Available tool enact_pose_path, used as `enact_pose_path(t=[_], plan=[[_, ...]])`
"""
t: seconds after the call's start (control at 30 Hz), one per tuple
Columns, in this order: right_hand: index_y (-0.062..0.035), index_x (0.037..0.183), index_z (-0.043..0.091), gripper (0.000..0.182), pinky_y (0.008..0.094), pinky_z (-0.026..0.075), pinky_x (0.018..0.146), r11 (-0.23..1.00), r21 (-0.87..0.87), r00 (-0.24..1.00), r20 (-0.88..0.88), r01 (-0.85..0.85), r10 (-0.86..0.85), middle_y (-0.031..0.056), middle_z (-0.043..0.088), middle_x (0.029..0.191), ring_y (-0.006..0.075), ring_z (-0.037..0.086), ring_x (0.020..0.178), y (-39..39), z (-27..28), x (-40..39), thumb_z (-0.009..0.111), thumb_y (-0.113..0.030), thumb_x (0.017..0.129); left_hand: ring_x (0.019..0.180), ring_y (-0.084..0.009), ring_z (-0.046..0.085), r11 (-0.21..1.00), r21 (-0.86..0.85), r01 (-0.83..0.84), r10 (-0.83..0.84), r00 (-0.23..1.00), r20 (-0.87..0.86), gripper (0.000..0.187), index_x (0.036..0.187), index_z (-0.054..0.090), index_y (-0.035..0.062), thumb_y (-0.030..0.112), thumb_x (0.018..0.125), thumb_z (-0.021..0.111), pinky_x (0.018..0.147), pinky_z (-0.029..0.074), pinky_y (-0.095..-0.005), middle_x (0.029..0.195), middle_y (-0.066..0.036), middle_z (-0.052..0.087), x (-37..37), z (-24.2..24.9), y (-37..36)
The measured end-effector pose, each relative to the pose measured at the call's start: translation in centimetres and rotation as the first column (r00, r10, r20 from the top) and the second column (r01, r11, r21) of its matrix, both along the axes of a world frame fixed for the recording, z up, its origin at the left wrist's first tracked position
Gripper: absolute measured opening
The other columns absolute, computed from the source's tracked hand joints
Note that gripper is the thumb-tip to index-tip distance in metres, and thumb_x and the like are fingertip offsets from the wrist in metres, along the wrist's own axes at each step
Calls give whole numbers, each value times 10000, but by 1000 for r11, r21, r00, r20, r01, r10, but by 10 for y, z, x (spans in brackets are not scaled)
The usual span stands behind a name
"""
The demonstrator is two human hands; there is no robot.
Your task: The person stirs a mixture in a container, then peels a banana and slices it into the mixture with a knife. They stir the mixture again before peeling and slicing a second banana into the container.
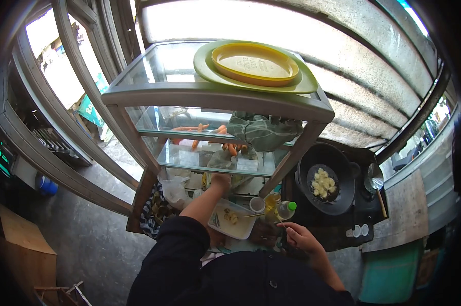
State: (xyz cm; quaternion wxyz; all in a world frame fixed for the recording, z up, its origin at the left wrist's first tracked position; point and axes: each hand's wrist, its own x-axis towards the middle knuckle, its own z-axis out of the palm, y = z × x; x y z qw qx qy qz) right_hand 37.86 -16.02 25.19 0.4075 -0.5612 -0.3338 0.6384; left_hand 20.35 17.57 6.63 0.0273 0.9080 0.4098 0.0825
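My left hand (221,182) reaches into the lower part of a glass display cabinet (220,95), close to a clear plastic bag (222,160); its fingers are hidden behind the shelf edge. In front of the cabinet, my right hand (301,237) is closed on a thin stick-like utensil (280,218). Beside that utensil stand a green-capped bottle (285,209) and a white cup (257,205). A white tray (244,230) with some pale food pieces in it lies below my left forearm.
To the right, a black wok (346,200) with frying pale lumps (323,182) sits on a stove, beside a wooden-handled ladle (377,182). Orange sausage-like pieces (234,148) and a green leafy bundle (265,131) are in the cabinet. Green and yellow trays (204,57) rest on top.
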Motion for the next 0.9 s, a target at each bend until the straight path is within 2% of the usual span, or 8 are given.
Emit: enact_pose_path(t=[0.1,0.17,0.27,0.47,0.57,0.63,0.7,0.9], plan=[[-68,1280,538,358,197,399,580,1000,5,1000,-5,-15,15,-45,519,724,31,475,637,9,-4,-6,519,-257,976,1089,-317,584,958,-264,-110,79,989,-127,370,1181,594,58,205,852,513,927,452,-423,1219,-156,595,-1,21,0],[-75,1242,570,375,250,464,720,989,92,915,397,-117,71,11,626,886,79,572,797,23,-1,-21,590,-288,934,1043,-310,617,958,-255,-133,88,979,-181,333,1150,616,65,213,874,503,888,484,-416,1180,-140,623,-4,26,-2],[-76,1219,585,392,290,468,821,990,97,946,316,-102,67,62,655,1017,118,595,921,41,-6,-29,629,-307,905,1222,-308,513,895,-393,-212,134,967,-215,410,1258,565,91,268,893,498,972,447,-404,1331,-147,528,0,36,7],[-79,1227,581,405,284,469,805,986,140,953,299,-94,48,66,652,997,111,590,891,47,4,-39,612,-334,914,1409,-281,257,905,-339,-256,185,956,-229,565,1453,330,114,293,930,446,1107,308,-413,1534,-110,255,12,27,18],[-82,1231,578,418,280,471,799,998,63,949,315,-30,8,64,651,987,115,592,884,34,-2,-36,607,-353,915,1303,-332,424,906,-351,-235,224,972,-72,499,1376,456,96,285,914,465,1061,343,-445,1426,-129,439,30,-42,29],[-86,1236,574,421,278,471,794,995,86,953,296,39,-63,65,650,989,117,592,882,22,-13,-33,607,-356,915,1262,-345,468,955,-275,-108,-39,877,-479,505,1344,489,62,308,903,473,1040,351,-463,1378,-142,490,30,-16,13],[-93,1256,561,427,304,473,854,997,47,973,220,58,-68,91,619,1084,145,599,968,11,-31,-24,604,-343,914,1276,-335,457,976,-220,-10,-121,809,-575,546,1358,465,36,325,895,488,1035,348,-478,1386,-166,475,29,-38,17],[-96,1252,565,479,308,476,846,962,163,923,287,218,-258,91,622,1136,146,592,990,-21,-22,-26,598,-418,899,1189,-282,525,953,8,302,-251,807,-535,534,1368,434,53,323,911,493,993,403,-410,1363,-145,485,16,-44,30]])
